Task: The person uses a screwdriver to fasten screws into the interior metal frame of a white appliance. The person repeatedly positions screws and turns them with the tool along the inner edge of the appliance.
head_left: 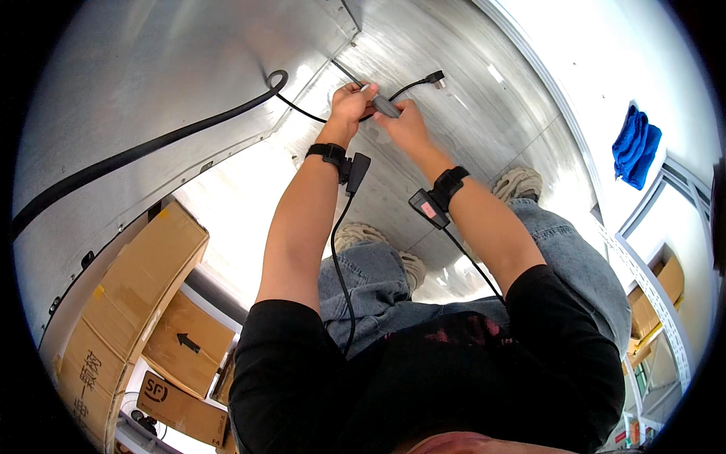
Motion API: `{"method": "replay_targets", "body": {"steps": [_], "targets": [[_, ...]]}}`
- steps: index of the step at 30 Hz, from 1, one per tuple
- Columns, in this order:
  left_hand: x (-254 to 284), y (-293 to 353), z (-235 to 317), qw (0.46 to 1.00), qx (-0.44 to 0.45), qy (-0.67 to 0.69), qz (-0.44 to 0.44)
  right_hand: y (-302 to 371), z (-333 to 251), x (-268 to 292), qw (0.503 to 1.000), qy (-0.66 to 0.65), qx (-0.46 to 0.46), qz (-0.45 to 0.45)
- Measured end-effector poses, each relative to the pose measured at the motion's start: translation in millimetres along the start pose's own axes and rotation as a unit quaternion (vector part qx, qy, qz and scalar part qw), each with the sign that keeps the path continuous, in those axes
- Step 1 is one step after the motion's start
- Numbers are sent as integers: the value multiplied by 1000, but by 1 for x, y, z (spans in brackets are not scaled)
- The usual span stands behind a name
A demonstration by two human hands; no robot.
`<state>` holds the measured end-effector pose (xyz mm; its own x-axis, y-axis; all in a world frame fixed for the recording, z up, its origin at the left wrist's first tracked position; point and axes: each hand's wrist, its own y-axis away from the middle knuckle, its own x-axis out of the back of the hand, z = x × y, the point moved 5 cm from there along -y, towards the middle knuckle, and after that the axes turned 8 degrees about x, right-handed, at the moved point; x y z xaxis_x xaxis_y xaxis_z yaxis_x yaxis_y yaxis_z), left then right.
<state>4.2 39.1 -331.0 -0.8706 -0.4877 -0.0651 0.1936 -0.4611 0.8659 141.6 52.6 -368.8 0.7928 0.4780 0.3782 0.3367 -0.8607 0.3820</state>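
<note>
My left hand (pixel 349 104) and my right hand (pixel 407 127) are close together above the grey floor, fingers closed around a short grey cylindrical piece (pixel 384 106). It slants between them, and its exact kind is not clear. A thin dark cord (pixel 346 72) runs from the metal panel's side toward my left hand. Beside the hands lies a black cable (pixel 408 87) ending in a black plug (pixel 435 78) with metal prongs. Its other part passes behind my fingers, where I cannot follow it.
A large metal panel (pixel 151 83) stands on the left, with a thick black hose (pixel 144 155) curving across it. Cardboard boxes (pixel 121 303) are stacked at lower left. A blue cloth (pixel 637 146) hangs on the white surface at right, near metal shelving (pixel 658 303). My shoes (pixel 518 184) rest on the floor.
</note>
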Motion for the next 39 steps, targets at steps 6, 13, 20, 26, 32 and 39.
{"method": "replay_targets", "body": {"steps": [6,13,20,26,32,39], "targets": [[6,5,2,994,-11,107,-35,15,-16,0,818,-422,-343,-190],[11,-8,-1,999,-33,20,0,9,-25,11,998,-56,-6,-22],[7,0,2,998,-7,59,6,14,-18,2,804,-426,-362,-201],[10,1,1,996,-45,51,-57,5,-35,10,980,-69,-119,-146],[11,10,5,996,-16,-19,80,8,-23,1,901,-317,-272,-118],[17,-6,-3,996,-52,59,-31,1,-39,9,985,-120,-88,-91]]}}
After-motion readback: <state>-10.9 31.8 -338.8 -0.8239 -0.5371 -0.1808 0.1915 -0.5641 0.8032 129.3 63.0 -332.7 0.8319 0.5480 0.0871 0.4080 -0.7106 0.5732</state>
